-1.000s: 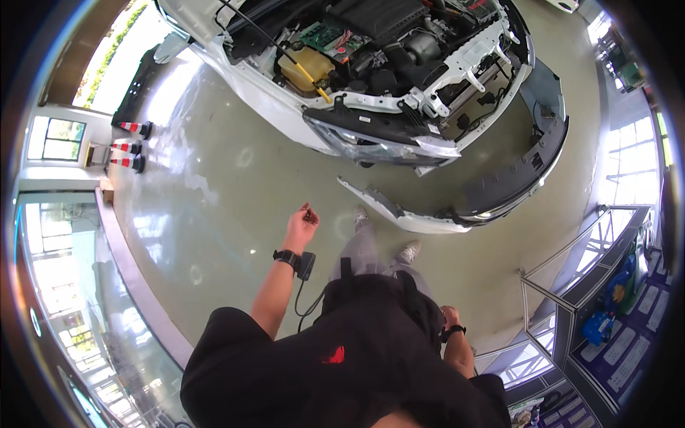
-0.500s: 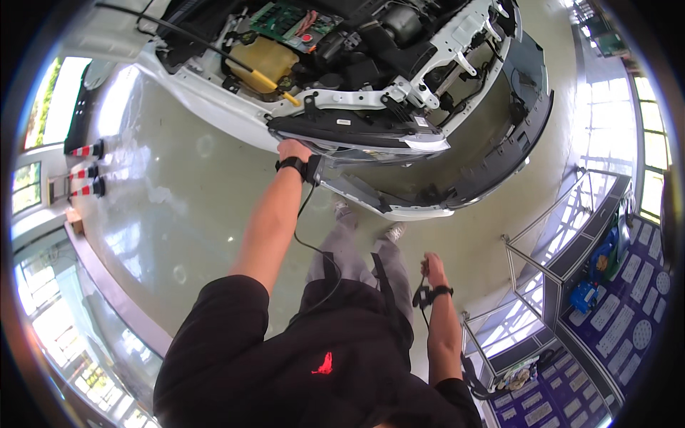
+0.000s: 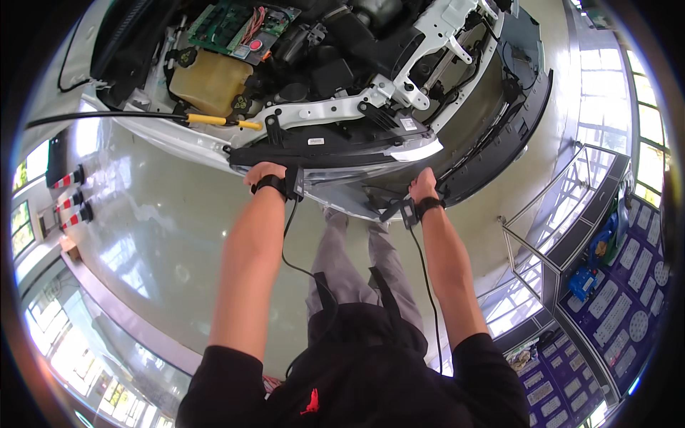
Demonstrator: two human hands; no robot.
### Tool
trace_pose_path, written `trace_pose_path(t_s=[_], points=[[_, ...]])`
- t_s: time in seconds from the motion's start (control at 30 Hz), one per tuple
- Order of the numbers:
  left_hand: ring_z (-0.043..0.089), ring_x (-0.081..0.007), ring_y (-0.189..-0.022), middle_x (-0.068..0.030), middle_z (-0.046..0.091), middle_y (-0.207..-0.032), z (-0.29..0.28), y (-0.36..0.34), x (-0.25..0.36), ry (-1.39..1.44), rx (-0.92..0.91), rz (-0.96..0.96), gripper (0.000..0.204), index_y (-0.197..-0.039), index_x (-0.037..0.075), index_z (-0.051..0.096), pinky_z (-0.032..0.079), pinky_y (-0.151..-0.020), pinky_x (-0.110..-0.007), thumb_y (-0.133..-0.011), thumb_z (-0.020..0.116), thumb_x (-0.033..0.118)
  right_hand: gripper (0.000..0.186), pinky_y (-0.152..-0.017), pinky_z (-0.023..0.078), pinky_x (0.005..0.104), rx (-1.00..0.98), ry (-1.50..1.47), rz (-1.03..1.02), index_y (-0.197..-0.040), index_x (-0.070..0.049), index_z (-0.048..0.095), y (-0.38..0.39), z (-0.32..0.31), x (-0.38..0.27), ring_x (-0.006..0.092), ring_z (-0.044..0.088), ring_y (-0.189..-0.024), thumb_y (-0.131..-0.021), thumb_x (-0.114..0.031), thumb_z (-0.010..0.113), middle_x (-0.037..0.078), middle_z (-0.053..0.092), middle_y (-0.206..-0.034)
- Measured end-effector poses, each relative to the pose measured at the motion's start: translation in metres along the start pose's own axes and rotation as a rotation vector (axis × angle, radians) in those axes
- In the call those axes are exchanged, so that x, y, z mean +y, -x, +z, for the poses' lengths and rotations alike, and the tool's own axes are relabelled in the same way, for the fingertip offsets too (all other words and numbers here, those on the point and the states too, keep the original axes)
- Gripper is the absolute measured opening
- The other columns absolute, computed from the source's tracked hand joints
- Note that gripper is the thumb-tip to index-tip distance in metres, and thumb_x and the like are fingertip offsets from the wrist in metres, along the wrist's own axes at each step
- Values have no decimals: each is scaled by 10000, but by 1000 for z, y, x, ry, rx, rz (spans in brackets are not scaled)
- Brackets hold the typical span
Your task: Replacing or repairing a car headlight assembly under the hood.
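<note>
A car headlight [image 3: 335, 152], with a dark housing and a clear lens, lies along the front corner of a white car. My left hand [image 3: 265, 172] is closed at its left end, fingers curled against the lower edge and partly hidden. Below the headlight's right end is my right hand [image 3: 424, 185], fingers bent together in front of the detached bumper cover [image 3: 492, 153]. Whether it grips anything is hidden. Each wrist wears a black strap with a small box and a cable.
The open engine bay holds a yellowed reservoir [image 3: 208, 84] and a green circuit board [image 3: 225, 32]. A black and yellow rod [image 3: 193, 118] crosses the left fender. Striped cones [image 3: 71, 200] stand far left; a metal rail [image 3: 542, 221] and purple display panels [image 3: 614, 307] are at right.
My right hand has risen from beside my leg to the bumper area below the headlight. My left hand stays at the headlight's left end. The view has shifted closer to the engine bay.
</note>
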State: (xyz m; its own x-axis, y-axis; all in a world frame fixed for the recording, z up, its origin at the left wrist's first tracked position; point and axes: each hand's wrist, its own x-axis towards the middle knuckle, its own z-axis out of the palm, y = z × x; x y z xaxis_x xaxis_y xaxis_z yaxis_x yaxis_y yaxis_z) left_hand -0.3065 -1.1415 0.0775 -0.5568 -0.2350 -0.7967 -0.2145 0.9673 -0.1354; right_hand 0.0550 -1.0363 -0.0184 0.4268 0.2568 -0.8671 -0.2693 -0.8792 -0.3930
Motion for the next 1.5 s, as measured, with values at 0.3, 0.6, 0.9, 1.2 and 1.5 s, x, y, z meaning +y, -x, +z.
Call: trace_pose_path(t_s=[0.3, 0.6, 0.9, 1.2, 1.5], points=[[563, -263, -983, -166, 476, -1166, 2, 9, -2, 559, 179, -332, 686, -1167, -17, 284, 509, -799, -364, -650, 711, 127, 289, -936, 263, 385, 168, 1617, 53, -1023, -171, 583, 5, 77, -26, 212, 468, -1067, -767, -291, 523, -27, 571, -1088], [539, -252, -1011, -155, 485, -1154, 10, 10, 12, 435, 94, -353, 811, -1168, -23, 244, 502, -820, -367, -592, 773, 190, 458, -957, 271, 420, 116, 2002, 211, -1193, -193, 495, -121, 79, -12, 194, 441, -1109, -777, -386, 504, -5, 531, -1161], [574, -247, -961, -143, 524, -1098, -4, 11, -2, 281, 154, -310, 672, -1126, -18, 303, 502, -805, -355, -624, 719, 145, 527, -944, 301, 448, -116, 2144, 80, -1253, -238, 439, -49, 92, -23, 236, 415, -1158, -773, -445, 503, 34, 481, -1236], [493, -161, -1063, -70, 494, -1183, -10, -47, -16, -4, 71, -388, 569, -1161, 121, 433, 415, -892, -291, -676, 657, 315, 449, -842, 424, 437, -148, 2539, -533, -1093, -180, 598, 7, 93, -8, 220, 518, -1048, -666, -312, 643, 20, 575, -1128], [420, -138, -1109, -5, 463, -1173, 11, -44, 0, -327, -30, -292, 642, -1228, 154, 355, 341, -954, -282, -693, 656, 341, 345, -931, 336, 458, -128, 2490, -498, -1156, -152, 553, -20, 82, -15, 246, 493, -1102, -858, -266, 423, 34, 527, -1195]])
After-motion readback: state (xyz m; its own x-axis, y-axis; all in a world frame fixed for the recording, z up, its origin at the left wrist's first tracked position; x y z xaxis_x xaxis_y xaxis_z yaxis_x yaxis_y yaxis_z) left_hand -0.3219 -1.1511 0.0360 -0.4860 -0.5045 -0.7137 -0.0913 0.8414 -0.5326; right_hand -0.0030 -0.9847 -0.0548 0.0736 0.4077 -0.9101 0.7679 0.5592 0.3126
